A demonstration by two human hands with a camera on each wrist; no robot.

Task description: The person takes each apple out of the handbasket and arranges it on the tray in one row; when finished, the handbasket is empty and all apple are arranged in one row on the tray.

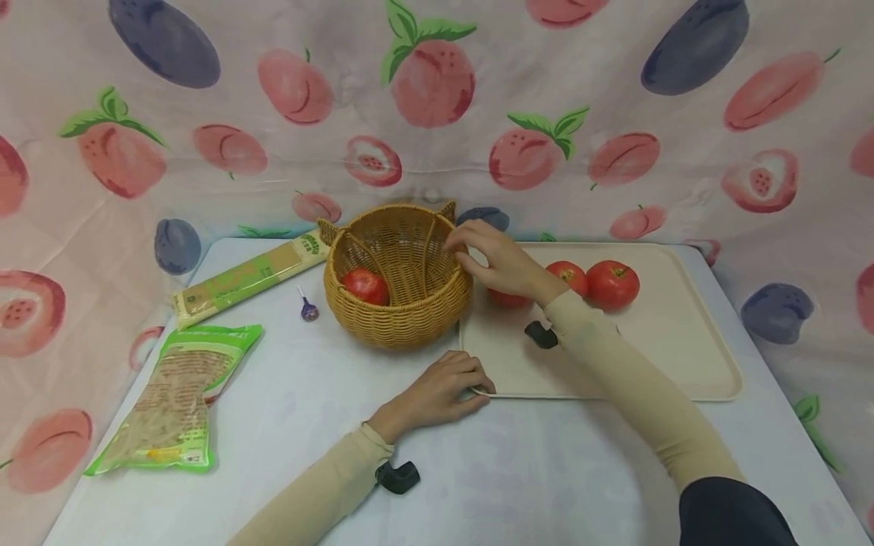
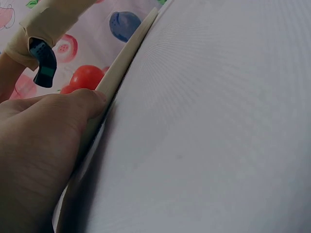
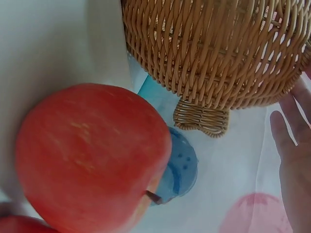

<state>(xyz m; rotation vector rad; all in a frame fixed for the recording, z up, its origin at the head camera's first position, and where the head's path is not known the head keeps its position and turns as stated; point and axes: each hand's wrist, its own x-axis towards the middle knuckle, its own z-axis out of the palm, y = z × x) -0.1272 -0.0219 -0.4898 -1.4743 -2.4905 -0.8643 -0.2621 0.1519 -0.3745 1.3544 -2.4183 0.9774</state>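
In the head view, my left hand [image 1: 440, 390] holds the near left corner of a cream tray [image 1: 672, 356]. The left wrist view shows its thumb [image 2: 90, 101] lying on the tray's rim. My right hand [image 1: 501, 258] is at the right rim of a wicker basket [image 1: 392, 326], its fingers slightly bent and holding no fruit. A red apple [image 1: 366, 287] lies in the basket's left side. Several more apples are on the tray, one [image 1: 613, 285] plainly visible and others partly behind the right hand. A stemmed apple [image 3: 92, 155] fills much of the right wrist view.
Left of the basket lie a long green and yellow packet [image 1: 253, 277] and a purple-wrapped lollipop [image 1: 309, 309]. A green-edged clear bag [image 1: 174, 402] lies nearer on the left of the white table [image 1: 546, 485]. A fruit-printed cloth [image 1: 437, 159] hangs behind.
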